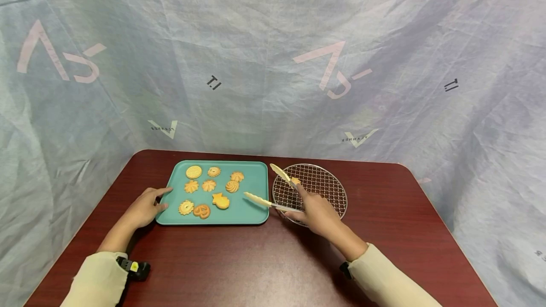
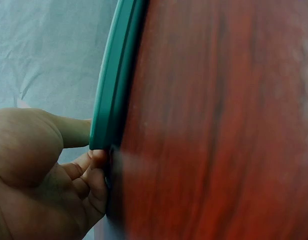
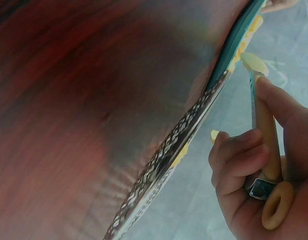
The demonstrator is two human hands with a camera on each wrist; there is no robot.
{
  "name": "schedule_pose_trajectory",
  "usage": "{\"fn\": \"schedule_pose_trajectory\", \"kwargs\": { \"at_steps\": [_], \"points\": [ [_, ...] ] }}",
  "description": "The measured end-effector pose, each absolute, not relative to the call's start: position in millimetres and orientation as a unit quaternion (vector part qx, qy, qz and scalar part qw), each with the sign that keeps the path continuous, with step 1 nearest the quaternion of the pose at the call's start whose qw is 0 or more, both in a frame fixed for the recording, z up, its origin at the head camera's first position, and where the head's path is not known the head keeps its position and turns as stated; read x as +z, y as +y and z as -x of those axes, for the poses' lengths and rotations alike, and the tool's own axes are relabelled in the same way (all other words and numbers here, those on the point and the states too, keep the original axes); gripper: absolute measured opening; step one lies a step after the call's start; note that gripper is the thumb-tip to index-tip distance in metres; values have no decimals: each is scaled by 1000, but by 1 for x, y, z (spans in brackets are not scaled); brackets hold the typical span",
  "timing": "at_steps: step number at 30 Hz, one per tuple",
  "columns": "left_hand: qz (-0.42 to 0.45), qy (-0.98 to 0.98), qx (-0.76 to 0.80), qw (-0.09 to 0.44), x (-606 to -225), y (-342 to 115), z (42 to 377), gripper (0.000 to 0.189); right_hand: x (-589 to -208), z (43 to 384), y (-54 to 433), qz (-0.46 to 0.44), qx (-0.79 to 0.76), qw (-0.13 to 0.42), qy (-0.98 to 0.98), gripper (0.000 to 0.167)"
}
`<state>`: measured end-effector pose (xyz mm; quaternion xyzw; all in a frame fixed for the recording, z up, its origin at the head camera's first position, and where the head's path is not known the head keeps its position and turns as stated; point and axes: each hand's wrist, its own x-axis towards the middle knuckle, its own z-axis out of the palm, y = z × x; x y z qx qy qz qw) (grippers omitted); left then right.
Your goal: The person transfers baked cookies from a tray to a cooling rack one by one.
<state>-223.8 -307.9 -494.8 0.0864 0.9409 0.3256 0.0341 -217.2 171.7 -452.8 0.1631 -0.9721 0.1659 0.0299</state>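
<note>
My left hand grips the left edge of a teal tray. In the left wrist view its thumb lies on the rim and the other fingers curl below. Several cookies lie on the tray, among them a pretzel-shaped cookie and a fish-shaped cookie. My right hand holds a pair of tongs with cream tips, its arms spread wide. One tip is over the tray's right part, the other over the left side of a round wire rack. A cookie rests on the rack beside the far tip.
The rack stands just right of the tray on a dark red wooden table. Printed grey cloth hangs behind the table and along both sides. Both forearms reach in from the near edge.
</note>
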Motion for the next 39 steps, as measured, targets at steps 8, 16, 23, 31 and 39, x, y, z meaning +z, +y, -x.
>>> {"fn": "schedule_pose_trajectory", "kwargs": {
  "at_steps": [8, 16, 23, 31, 39],
  "points": [
    [-87, 941, 325, 34, -494, -307, 223, 51, -453, 217, 161, -167, 157, 20, -973, 87],
    [-90, 941, 326, 33, -492, -307, 223, 51, -455, 217, 153, -163, 164, 16, -973, 88],
    [-88, 940, 328, 35, -493, -307, 223, 51, -455, 218, 145, -159, 169, 16, -972, 87],
    [-89, 939, 329, 34, -494, -308, 223, 51, -453, 219, 138, -168, 158, 10, -973, 86],
    [-89, 938, 333, 34, -495, -309, 224, 51, -452, 218, 130, -190, 145, 14, -971, 80]
  ]
}}
